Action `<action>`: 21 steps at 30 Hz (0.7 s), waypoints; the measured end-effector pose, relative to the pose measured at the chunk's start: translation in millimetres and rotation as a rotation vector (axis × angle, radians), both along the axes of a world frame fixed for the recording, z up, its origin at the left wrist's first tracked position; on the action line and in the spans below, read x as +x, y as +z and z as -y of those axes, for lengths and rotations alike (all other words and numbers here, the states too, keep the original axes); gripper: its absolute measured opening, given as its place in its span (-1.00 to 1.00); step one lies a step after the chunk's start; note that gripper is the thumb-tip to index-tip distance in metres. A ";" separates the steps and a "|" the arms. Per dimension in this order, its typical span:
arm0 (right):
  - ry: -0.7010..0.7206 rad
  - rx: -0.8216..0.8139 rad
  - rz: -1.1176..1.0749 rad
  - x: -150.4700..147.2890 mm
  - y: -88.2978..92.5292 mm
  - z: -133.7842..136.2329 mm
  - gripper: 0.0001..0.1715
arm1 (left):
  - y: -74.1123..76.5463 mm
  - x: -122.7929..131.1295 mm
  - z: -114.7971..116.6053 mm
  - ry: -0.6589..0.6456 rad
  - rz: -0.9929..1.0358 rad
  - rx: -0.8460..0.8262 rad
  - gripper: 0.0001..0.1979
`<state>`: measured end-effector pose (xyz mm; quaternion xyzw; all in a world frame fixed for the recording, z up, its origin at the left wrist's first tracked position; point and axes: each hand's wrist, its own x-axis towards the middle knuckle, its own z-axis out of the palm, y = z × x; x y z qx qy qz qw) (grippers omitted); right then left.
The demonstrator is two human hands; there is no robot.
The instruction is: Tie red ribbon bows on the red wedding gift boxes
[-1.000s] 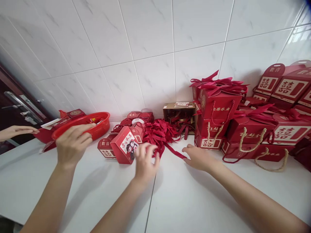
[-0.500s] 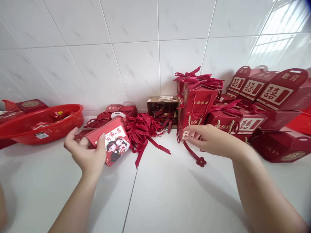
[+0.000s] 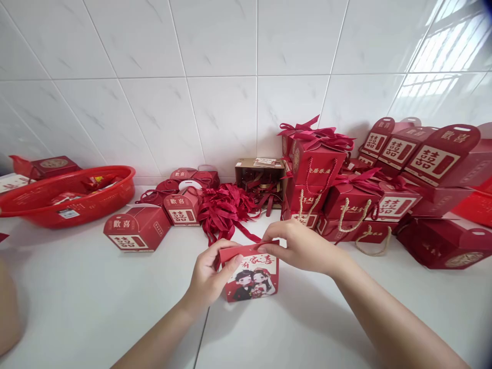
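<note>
A red gift box (image 3: 255, 286) with a cartoon bride and groom on its front stands on the white surface before me. My left hand (image 3: 209, 274) wraps its left side, thumb on the front. At the top right edge of the box, my right hand (image 3: 298, 248) pinches the red upper flap. The flower-ended strap does not show now; whether it is behind my fingers I cannot tell. Just behind the box lies a heap of dark red ribbons (image 3: 226, 207). To the left stand closed red boxes, one larger (image 3: 136, 230) and one smaller (image 3: 182, 209).
An open cardboard carton (image 3: 240, 177) holding straps stands against the tiled wall. Stacked red boxes with bows and rope handles (image 3: 317, 164) fill the right side. At far left is a red plastic basin (image 3: 96, 202) with wrapped items. Part of another person's arm (image 3: 7, 307) shows at the left edge.
My left hand has brought the box rightward and set it upright in front of me. My right hand has moved left and down from the stacked boxes to the box's top edge.
</note>
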<state>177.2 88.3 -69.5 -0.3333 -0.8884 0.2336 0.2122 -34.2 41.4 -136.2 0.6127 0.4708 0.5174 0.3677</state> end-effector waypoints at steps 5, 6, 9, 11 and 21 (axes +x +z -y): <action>0.052 -0.033 0.004 0.8 2.9 0.4 -0.74 | -3.8 1.3 0.5 -0.008 0.011 0.053 -0.75; 0.059 -0.031 0.010 3.5 4.9 -0.4 -0.71 | -4.6 2.3 0.7 -0.004 0.001 0.057 -0.75; -0.044 -0.042 0.037 21.7 8.1 -4.7 -0.55 | -6.3 3.7 0.5 0.007 -0.027 0.078 -0.76; -0.195 -0.084 0.115 41.3 2.0 -7.5 -0.53 | -7.4 3.1 -0.3 0.006 -0.038 0.091 -0.78; -0.578 -0.283 0.406 93.9 -75.8 -1.4 -0.85 | -10.5 1.5 -4.8 -0.021 -0.023 0.079 -0.82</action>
